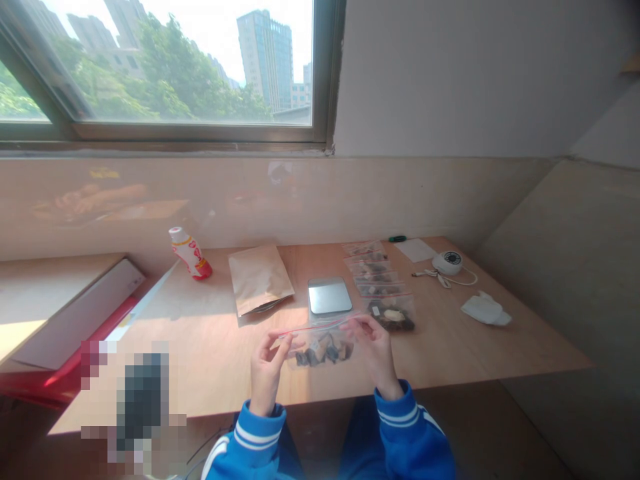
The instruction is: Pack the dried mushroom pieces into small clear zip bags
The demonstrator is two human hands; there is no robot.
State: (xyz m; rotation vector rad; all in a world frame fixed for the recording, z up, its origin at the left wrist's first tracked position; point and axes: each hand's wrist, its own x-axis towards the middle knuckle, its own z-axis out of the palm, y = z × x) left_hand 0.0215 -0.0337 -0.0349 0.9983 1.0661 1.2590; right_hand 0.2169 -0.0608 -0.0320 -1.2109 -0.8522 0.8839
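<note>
Nearest us, at the edge of the table (450,347), blue sleeves (417,433), two, white-striped, are reaching forward. Patch (143,393), dark, off to the left: we are finding it too blurred to name.

Left hand (267,373): we are pinching one top end of the bag (323,350) between thumb and fingers, a narrow grip. Right hand (376,351): we are pinching the other top end, likewise narrow. Bag, one, clear, red line along its top: we are holding it between both hands, just on the near side of the scale (330,295), with dark and tan pieces showing inside; whether its mouth is parted, we are unable to tell.

Scale, one, silver-topped: lying flat. Packets (380,288), four, clear, red-lined: lying in a row to the scale's right, the nearest containing dark matter and one pale piece (394,315). Wrap (485,309), white, crumpled: lying well to the right. Pouch (261,277), brown: lying left of the scale, its mouth facing us. Device (449,262), white, dark-faced, corded: sitting beyond the wrap. Bottle (190,253), white and red: standing left of the pouch. Sheet (415,250), white: lying near the device. Handle (397,239), green: lying just beside the sheet.

Farthest, through the window (200,135), we are seeing trees (175,73) and a tower (266,60).
</note>
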